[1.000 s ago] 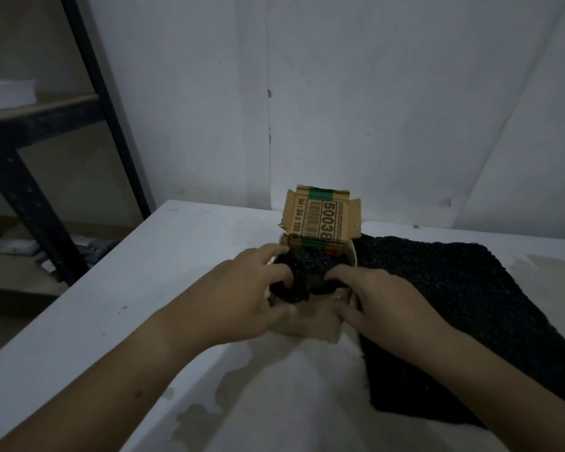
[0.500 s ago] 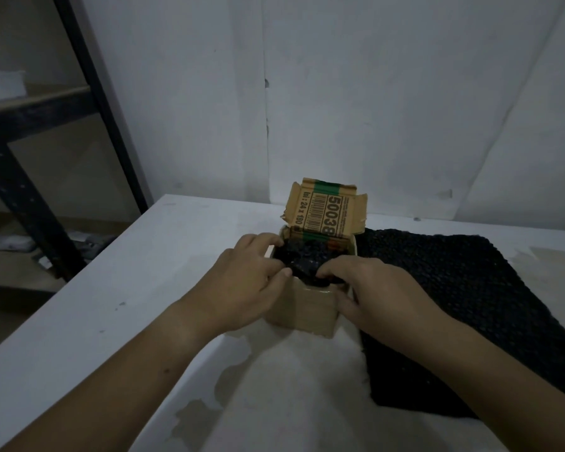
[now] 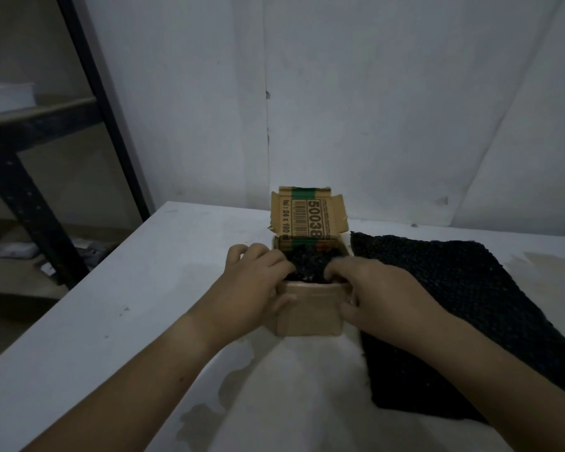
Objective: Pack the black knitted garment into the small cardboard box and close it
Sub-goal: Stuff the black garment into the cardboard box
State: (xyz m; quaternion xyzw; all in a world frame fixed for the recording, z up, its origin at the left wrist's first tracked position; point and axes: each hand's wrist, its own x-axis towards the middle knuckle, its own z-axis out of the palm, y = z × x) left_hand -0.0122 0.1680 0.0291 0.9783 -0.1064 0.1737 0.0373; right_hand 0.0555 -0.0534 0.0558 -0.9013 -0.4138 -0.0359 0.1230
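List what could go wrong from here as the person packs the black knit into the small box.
The black knitted garment fills the small cardboard box to its rim, so the upright lid flap may not close flat. The left hand and right hand both press on it; the thin front wall might bow. Released, the knit may spring back up.

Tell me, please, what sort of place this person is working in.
Probably a storeroom or small packing room: a dark metal shelving rack stands at the left, a plain white table sits against a bare white wall, and a barcoded small cardboard box is open on it.
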